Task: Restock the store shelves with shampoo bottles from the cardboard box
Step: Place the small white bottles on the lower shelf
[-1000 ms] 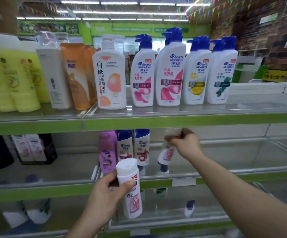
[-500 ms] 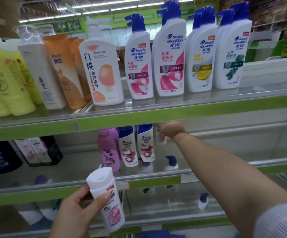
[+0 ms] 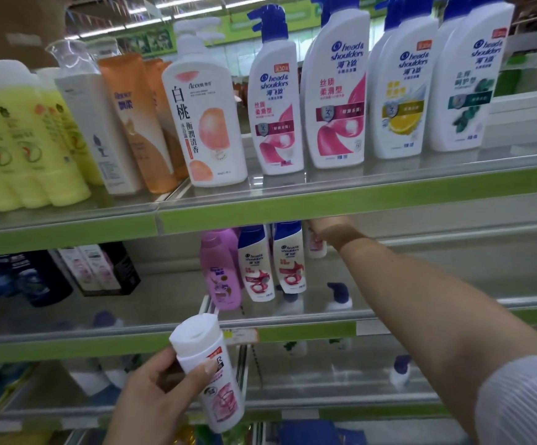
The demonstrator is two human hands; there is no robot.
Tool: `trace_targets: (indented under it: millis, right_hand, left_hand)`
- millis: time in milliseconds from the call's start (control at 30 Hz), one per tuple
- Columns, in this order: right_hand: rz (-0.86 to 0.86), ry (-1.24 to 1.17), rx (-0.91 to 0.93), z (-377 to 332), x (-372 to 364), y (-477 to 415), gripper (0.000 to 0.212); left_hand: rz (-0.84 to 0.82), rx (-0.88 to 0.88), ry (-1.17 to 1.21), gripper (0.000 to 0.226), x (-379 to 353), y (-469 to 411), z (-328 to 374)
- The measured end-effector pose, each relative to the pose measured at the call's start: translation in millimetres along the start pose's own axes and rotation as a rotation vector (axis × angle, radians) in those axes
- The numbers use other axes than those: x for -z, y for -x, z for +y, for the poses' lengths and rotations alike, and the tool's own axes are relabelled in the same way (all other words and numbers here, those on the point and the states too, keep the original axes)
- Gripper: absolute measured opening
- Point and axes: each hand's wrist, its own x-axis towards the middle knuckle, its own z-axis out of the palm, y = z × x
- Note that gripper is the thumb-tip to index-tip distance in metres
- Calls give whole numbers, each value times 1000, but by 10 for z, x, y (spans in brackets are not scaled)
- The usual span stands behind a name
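My left hand grips a small white shampoo bottle with a pink label, low in front of the middle shelf edge. My right hand is stretched deep into the middle shelf, just under the top shelf's green edge. It holds a second small white bottle by its upper part, to the right of two blue-capped shampoo bottles. That edge hides its fingers. The cardboard box is not in view.
A pink bottle stands left of the blue-capped pair. Dark and boxed goods fill the middle shelf's left. Large pump bottles and yellow bottles line the top shelf. To the right of my arm the middle shelf surface is bare.
My right hand carried its bottle from the shelf's front to the back beside the blue-capped pair. My left hand sank lower with its bottle. The camera moved closer.
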Motion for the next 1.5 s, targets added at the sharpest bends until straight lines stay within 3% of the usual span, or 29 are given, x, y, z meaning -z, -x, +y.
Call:
trace_targets:
  millis: [133,400,500,567,667,767,867,933,1167,1233,1333,1500]
  right_hand:
    - [12,-34,-31,31,-19,-40,31]
    - [23,-34,39,69,53,-13,26]
    - [-10,-8,-53,121,150,120,37]
    - [55,-131,-139,174,197,316,51]
    - [162,-414,-31,246,227,864,29]
    - [-58,-609,87,301,279,1522,12]
    - [-443,-644,168,319,309,1982,30]
    - [-542,-634,174,335,290,2117,39]
    - [-316,-494,235,438,376,2095,28]
    - [-290,-447,259,517,395,2048,28]
    - [-307,-498,234,653,428,1930,30]
    - [-156,-505,96,874,424,1462,19]
  left_hand:
    - [-2,17,12,50,10,7,-19]
    - [-25,0,8,37,-47,23,19]
    - [-55,-33,10,38,-132,-3,116]
    - [-70,-59,17,33,-207,-36,182]
    - [-108,-80,46,24,-344,-101,269]
    - [-185,-106,79,29,-506,-168,373]
    - [-263,-143,120,38,-667,-248,480]
    - [-284,-159,134,37,-766,-304,552]
    - [-330,-187,114,22,-1080,-417,728]
    - [-342,-193,114,29,-1140,-406,745]
    - [-249,-211,16,56,-1162,-380,720]
    - [-124,-195,-11,54,-898,-299,566]
